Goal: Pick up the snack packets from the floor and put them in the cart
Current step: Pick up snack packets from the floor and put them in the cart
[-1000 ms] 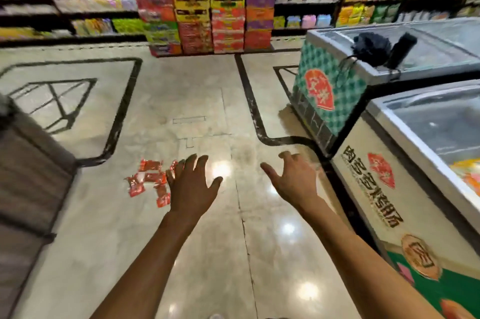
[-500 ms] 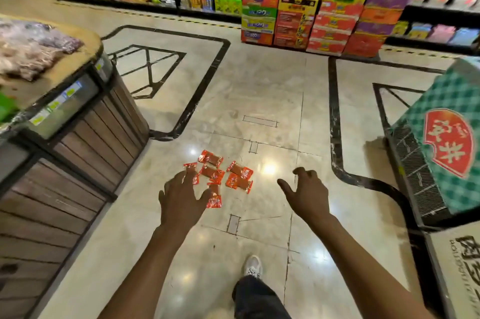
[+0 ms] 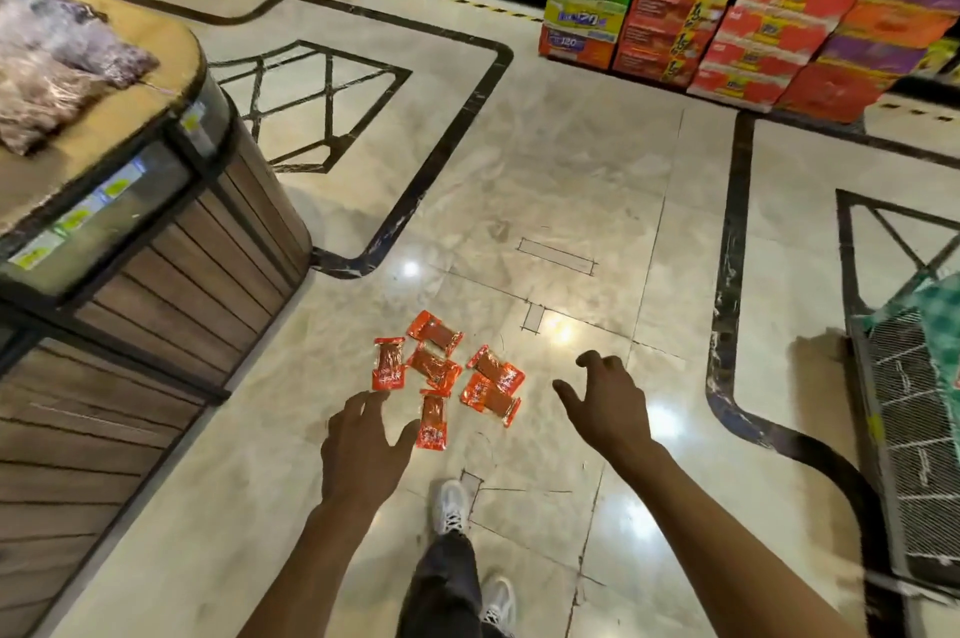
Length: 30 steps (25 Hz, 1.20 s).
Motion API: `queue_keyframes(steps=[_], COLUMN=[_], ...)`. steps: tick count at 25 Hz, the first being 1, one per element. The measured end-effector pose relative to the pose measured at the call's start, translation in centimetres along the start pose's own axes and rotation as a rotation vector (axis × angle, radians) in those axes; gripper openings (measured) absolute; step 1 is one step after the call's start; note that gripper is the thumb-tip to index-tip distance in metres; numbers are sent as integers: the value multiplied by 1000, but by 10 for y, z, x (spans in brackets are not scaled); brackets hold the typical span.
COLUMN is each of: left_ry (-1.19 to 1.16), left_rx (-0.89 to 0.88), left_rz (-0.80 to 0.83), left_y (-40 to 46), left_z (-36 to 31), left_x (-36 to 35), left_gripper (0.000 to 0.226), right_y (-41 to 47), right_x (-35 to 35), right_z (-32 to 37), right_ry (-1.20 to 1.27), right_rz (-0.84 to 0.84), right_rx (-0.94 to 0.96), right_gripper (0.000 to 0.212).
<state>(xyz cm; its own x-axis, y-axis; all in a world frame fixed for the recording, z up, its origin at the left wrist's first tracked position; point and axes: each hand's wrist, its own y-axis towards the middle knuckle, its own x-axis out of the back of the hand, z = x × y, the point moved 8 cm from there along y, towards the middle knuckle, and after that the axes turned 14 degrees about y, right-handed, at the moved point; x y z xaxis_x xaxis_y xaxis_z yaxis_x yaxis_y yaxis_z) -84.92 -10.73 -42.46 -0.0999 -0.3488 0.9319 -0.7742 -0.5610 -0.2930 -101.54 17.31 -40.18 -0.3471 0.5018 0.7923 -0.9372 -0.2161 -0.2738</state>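
Several orange-red snack packets lie in a loose cluster on the shiny marble floor, just ahead of my feet. My left hand hovers just left of and below the cluster, fingers spread, holding nothing; its fingertips reach close to the nearest packets. To the right of the packets my right hand is stretched out with fingers apart and slightly curled, also empty. No cart is in view.
A wooden display counter with bagged goods on top stands close on the left. Stacked cartons and shelves line the far wall. A freezer with a metal grille stands at the right edge. My white shoes are below the packets.
The view has swung left and down as I stepped nearer. The packets now lie larger and closer, between my hands. Both hands remain empty and spread.
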Motion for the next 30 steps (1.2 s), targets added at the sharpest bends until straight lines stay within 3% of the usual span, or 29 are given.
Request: queue_keyframes(steps=[5, 11, 15, 24, 30], left_ry=[-31, -67, -125, 129, 19], left_rx=[6, 50, 128, 108, 485], left_rz=[79, 268, 297, 416, 460], left_y=[91, 213, 283, 421, 439], left_z=[-42, -87, -96, -47, -17], left_x=[-53, -178, -289, -640, -781], left_gripper=[66, 73, 72, 82, 128], right_y=[101, 239, 326, 485, 558], right_x=[-27, -125, -237, -531, -661], right_z=[-11, -47, -101, -302, -348], right_ry=[-33, -80, -36, -209, -350], right_rz=[65, 216, 312, 477, 486], right_rx=[-22, -38, -58, 32, 149], right_gripper=[51, 52, 51, 56, 93])
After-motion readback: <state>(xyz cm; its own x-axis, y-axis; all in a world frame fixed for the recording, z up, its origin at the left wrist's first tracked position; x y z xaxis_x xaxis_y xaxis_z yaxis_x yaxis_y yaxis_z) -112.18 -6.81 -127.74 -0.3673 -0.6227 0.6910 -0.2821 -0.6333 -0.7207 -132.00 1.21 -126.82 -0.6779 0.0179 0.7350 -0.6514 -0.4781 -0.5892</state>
